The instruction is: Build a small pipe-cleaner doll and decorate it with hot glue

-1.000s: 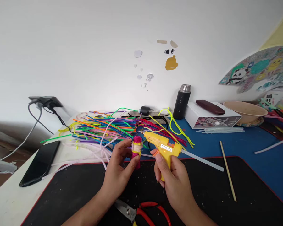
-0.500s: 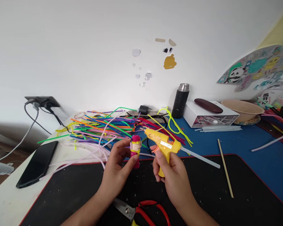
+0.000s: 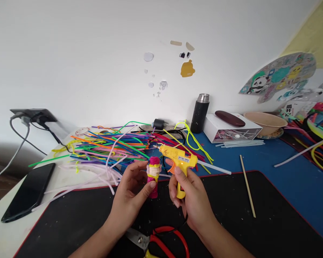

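My left hand [image 3: 131,191] pinches a small figure [image 3: 153,175] wound from pink, cream and yellow pipe cleaners and holds it upright over the black mat [image 3: 258,222]. My right hand [image 3: 190,195] grips the handle of a yellow hot glue gun [image 3: 177,161], one finger on its orange trigger. The gun's nozzle points left, just above and behind the figure's head. A clear glue stick [image 3: 215,167] pokes out of the gun's back.
A heap of coloured pipe cleaners [image 3: 110,147] lies behind the hands. Red-handled scissors [image 3: 161,240] rest near my wrists. A phone [image 3: 27,193] lies at left, a wooden stick [image 3: 247,184] at right. A black flask [image 3: 199,114], white box [image 3: 231,130] and bowl [image 3: 266,122] stand at the back.
The view has turned a little to the right, so everything sits further left. Both hands have drawn slightly closer, and the gun's nozzle is nearer the figure's head.
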Motion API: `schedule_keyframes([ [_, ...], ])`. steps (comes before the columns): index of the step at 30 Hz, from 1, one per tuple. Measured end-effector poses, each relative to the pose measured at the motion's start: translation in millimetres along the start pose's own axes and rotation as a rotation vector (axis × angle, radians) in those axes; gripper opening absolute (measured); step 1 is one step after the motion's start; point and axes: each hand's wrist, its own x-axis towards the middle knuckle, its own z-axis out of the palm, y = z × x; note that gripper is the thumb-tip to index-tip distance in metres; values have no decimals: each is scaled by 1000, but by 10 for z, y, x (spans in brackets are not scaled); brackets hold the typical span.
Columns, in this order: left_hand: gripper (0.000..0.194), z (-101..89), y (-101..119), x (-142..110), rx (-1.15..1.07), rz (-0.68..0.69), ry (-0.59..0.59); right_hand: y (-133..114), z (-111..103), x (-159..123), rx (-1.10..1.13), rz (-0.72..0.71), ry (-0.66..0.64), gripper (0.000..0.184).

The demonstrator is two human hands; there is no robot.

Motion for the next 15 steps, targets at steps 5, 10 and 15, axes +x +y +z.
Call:
schedule_keyframes([
  [5, 44, 8, -5, -1, -11, -12, -8, -1, 6, -10, -1, 26, -32, 70],
  [10, 45, 17, 1, 8, -11, -6, 4, 0, 3, -14, -12, 39, -48, 70],
  [15, 45, 13, -6, 5, -3, -11, 3, 2, 8, -22, -23, 53, -61, 73],
])
